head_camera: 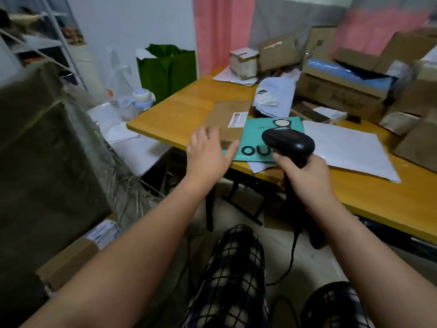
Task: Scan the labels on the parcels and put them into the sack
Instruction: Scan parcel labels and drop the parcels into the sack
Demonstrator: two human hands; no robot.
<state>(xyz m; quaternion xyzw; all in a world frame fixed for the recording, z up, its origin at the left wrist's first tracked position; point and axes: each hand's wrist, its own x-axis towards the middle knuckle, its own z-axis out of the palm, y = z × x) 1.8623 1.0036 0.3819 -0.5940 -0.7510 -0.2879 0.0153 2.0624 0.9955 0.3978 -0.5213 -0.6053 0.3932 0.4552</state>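
My right hand (307, 178) grips the handle of a black barcode scanner (289, 142), whose head hangs over a teal mailer (255, 138) near the table's front edge. My left hand (209, 153) is spread open just in front of a flat brown cardboard parcel (227, 119) with a white label; whether it touches the parcel is unclear. A large woven sack (47, 147) stands at the left, its mouth blurred. A grey-white poly bag parcel (274, 95) lies behind the brown one.
The wooden table (179, 110) carries a white mailer (350, 150) at the right and several stacked cardboard boxes (343, 88) at the back. A brown box (68, 259) lies on the floor by the sack. A green bag (168, 69) stands beyond the table. The scanner's cable hangs between my knees.
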